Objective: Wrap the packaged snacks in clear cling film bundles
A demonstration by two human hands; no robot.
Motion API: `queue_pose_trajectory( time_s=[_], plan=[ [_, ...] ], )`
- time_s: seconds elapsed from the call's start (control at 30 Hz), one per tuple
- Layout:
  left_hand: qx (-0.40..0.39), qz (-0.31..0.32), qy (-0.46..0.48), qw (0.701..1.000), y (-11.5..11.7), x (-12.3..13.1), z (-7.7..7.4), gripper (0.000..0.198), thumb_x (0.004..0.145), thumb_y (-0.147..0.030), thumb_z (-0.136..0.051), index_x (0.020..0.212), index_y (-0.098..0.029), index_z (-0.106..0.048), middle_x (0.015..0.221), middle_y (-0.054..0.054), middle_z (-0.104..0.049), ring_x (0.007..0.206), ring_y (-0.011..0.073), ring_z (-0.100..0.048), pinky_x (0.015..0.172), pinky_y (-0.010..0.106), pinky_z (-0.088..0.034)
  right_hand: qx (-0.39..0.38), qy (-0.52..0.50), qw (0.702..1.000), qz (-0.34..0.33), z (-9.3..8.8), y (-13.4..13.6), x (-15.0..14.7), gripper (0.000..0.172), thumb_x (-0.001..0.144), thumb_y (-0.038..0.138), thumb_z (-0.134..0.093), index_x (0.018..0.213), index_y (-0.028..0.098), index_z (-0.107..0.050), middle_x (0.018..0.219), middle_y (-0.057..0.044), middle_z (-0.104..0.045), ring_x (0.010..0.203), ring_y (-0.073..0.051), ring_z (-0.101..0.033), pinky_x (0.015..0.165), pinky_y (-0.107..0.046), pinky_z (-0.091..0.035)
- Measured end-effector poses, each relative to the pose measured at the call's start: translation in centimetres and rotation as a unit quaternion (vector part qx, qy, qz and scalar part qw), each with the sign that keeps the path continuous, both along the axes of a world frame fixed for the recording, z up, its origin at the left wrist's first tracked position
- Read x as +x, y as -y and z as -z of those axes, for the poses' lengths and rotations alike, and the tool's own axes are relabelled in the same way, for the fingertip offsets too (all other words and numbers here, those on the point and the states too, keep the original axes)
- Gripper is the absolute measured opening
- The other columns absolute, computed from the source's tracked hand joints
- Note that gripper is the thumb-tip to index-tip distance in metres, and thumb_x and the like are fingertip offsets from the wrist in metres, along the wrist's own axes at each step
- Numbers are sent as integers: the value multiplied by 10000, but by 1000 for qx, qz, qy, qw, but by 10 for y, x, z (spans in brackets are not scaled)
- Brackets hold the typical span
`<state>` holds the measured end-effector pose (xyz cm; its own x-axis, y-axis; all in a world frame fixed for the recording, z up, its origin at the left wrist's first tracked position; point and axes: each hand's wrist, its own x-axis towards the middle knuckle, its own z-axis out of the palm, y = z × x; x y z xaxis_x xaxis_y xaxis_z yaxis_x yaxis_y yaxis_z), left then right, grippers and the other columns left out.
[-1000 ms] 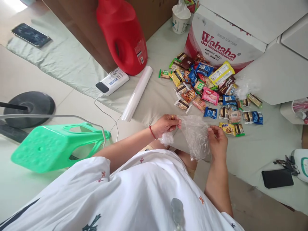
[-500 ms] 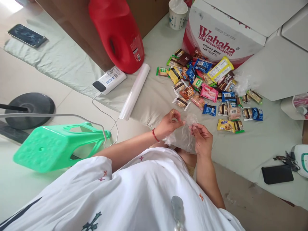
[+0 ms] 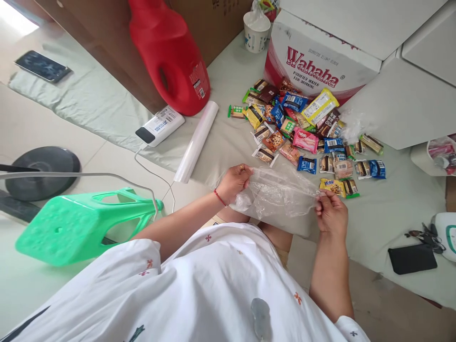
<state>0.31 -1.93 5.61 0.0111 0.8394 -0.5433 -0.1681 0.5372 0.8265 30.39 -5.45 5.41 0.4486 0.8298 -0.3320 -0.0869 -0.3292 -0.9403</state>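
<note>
A clear plastic bag [image 3: 276,192] is stretched sideways between my two hands, just above my lap. My left hand [image 3: 235,183], with a red string bracelet at the wrist, pinches its left end. At the right end, the fingers of my right hand [image 3: 330,209] are closed on the bag's edge. The film is thin and wrinkled, and whether its mouth is parted I cannot tell. Beyond the bag lies a heap of small wrapped snacks [image 3: 305,140], with a yellow cookie packet [image 3: 332,186] close to my right hand.
Behind the snacks stands a Wahaha water carton [image 3: 317,61]. To the left are a red jug [image 3: 171,57], a roll of plastic film [image 3: 196,142], a power bank [image 3: 160,126] and a green stool [image 3: 71,228]. A black pouch [image 3: 412,259] and keys [image 3: 427,237] lie at right.
My hands have drawn apart, the right one moving to the right and the left slightly to the left. The bag, bunched between them before, is now spread wide.
</note>
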Motion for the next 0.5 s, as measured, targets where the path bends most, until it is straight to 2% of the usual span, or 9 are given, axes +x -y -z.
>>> queue_pose_trajectory(
  time_s=[0.13,0.27,0.37,0.43,0.5],
  plan=[
    [-5,19,-18,1000,-2,-12,0,305,842,-465,-717,815,-181,-608,433,-77,-454,414,61,-273,451,214,-188,-8,17,1000,-7,2,-7,24,451,598,465,-901,894,200,-687,688,35,-641,447,-45,-414,373,-184,-263],
    [13,83,-24,996,-8,-20,4,394,844,-570,-702,854,-180,-646,449,-68,-453,421,73,-280,456,222,-199,-20,52,998,-21,9,-16,31,479,589,525,-877,883,204,-676,649,41,-618,432,-54,-381,375,-208,-229],
    [22,86,-106,990,-6,-26,5,410,899,-595,-618,851,-187,-616,550,-21,-547,452,97,-353,476,241,-257,-33,95,995,-26,19,-20,28,467,626,578,-835,844,207,-652,580,53,-567,434,-80,-378,396,-234,-233],
    [102,29,-236,966,3,-28,2,350,933,-538,-596,889,-191,-608,720,34,-645,553,125,-482,555,259,-367,-40,125,991,-40,26,-20,26,446,677,591,-801,848,205,-654,552,54,-544,456,-101,-402,424,-246,-268],
    [235,8,-344,909,21,-24,-3,275,961,-464,-583,934,-195,-629,907,85,-693,717,160,-591,702,287,-459,-31,158,985,-68,33,-18,23,441,736,601,-757,888,197,-670,565,44,-561,482,-114,-423,457,-253,-306]
  ],
)
